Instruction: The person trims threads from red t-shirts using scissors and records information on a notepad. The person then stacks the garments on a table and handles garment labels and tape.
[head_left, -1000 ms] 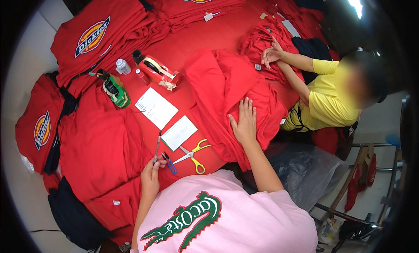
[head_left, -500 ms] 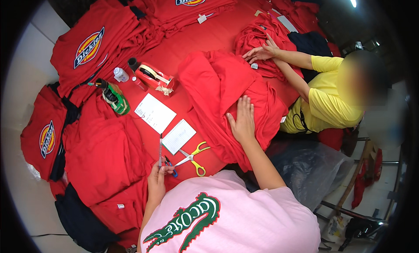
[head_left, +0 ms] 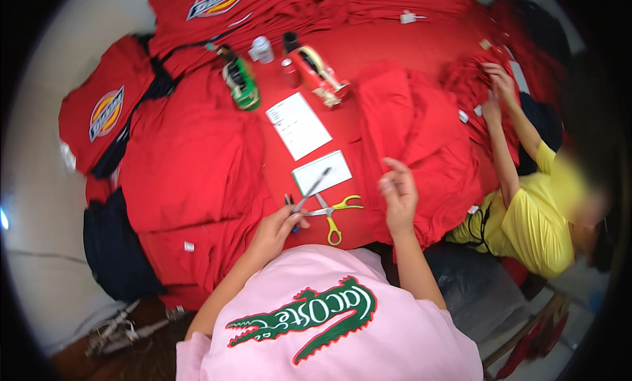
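My left hand (head_left: 280, 226) is closed around the lower end of a slim pen (head_left: 313, 189), which points up and away over a small white notepad (head_left: 329, 174). Just beside that hand lie yellow-handled scissors (head_left: 334, 224), partly open. Blue-handled snips (head_left: 293, 227) are mostly hidden behind my fingers. My right hand (head_left: 399, 193) hovers at the near left side of a loose red garment pile (head_left: 431, 141); its fingers are loosely bent and apart, and nothing shows in them. Beyond the notepad is a white sheet with writing (head_left: 298, 126).
Red garments (head_left: 191, 157) are stacked at left, others with round logos (head_left: 108, 114) further back. A green tape dispenser (head_left: 241, 85), a red one (head_left: 320, 72) and a white bottle (head_left: 262, 49) stand at the far side. At right, a person in yellow (head_left: 530, 213) handles red cloth (head_left: 469, 81).
The view has swung left, so the table appears shifted right. My right hand has come off the red pile and bent its fingers. The pen now tilts toward the notepad.
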The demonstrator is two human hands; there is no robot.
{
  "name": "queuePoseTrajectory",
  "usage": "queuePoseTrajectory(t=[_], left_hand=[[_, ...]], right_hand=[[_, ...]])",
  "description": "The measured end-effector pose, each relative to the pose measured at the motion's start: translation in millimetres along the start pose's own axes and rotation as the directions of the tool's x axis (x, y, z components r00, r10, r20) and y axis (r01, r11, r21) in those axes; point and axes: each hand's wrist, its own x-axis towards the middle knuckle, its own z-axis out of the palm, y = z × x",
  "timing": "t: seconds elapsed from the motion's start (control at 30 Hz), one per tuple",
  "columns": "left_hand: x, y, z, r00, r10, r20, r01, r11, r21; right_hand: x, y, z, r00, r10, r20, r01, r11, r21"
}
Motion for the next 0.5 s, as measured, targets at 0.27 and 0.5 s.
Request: queuePoseTrajectory(t=[0.27, 0.5], left_hand=[[25, -5, 1, 0.981, 0.066, 0.183, -0.086, 0.991, 0.101], [40, -21, -21, 0.934, 0.03, 0.356, 0.139, 0.888, -0.439]], right_hand=[[11, 22, 90, 0.672, 0.442, 0.594, -0.562, 0.827, 0.021], [62, 16, 102, 0.486, 0.539, 0.688, -0.648, 0.751, -0.13]])
